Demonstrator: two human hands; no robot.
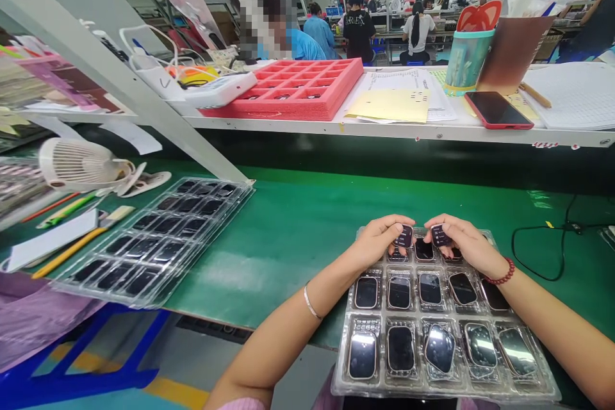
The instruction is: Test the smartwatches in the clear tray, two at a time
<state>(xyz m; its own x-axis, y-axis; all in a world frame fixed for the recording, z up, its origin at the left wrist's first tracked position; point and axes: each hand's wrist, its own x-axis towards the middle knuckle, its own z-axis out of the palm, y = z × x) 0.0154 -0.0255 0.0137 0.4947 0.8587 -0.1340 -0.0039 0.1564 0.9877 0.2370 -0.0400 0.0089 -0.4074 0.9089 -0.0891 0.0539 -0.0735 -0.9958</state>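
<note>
The left hand (379,243) and the right hand (468,243) sit side by side over the far edge of the clear tray (446,394), their fingertips nearly meeting. Each hand is closed, gripping a small dark piece between thumb and fingers: the left piece (404,237) and the right piece (441,235). The small marks on the pieces are too tiny to read.

The tray lies on the green surface (288,256) and holds rows of glossy dark screens (400,293), one to a pocket. The hands hang over its far row and partly hide it. A silver bangle (312,303) circles the left wrist, and a red bead bracelet (503,272) circles the right.

Left of the tray, a second tray (144,298) of dark screens lies at an angle, with a white fan (79,163) beyond it. A black cable (538,256) curves just right of the tray. Beyond the tray runs a white shelf (384,130), which carries a red foam tray (288,90), yellow paper (389,106) and a phone (497,110) in a red case.
</note>
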